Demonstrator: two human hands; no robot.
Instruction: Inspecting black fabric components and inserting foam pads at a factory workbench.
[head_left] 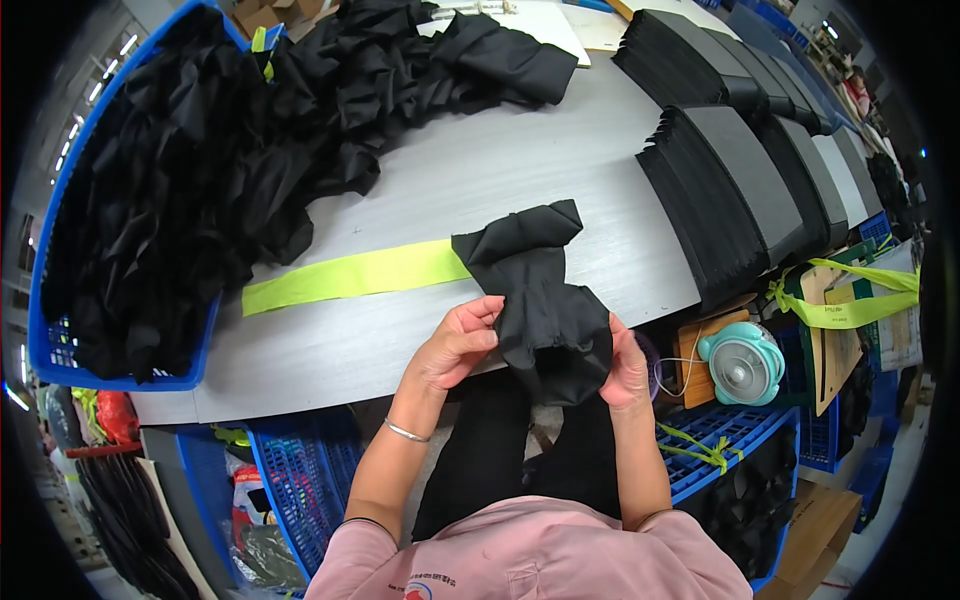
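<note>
Between my two hands is a black fabric piece, folded at its far end and gathered into a loose opening at its near end. My left hand pinches its left edge with thumb and fingers. On the opposite side, my right hand grips the right edge, its fingers partly hidden behind the cloth. The near end hangs past the table's front edge, above my lap; the far end lies over the grey table. A flat yellow-green strip stretches left along the tabletop from beside the black fabric.
A blue basket heaped with black fabric stands at left. Stacks of black folded panels line the right side. Near the right edge sits a small turquoise fan, above a blue crate. Another blue basket stands below the table.
</note>
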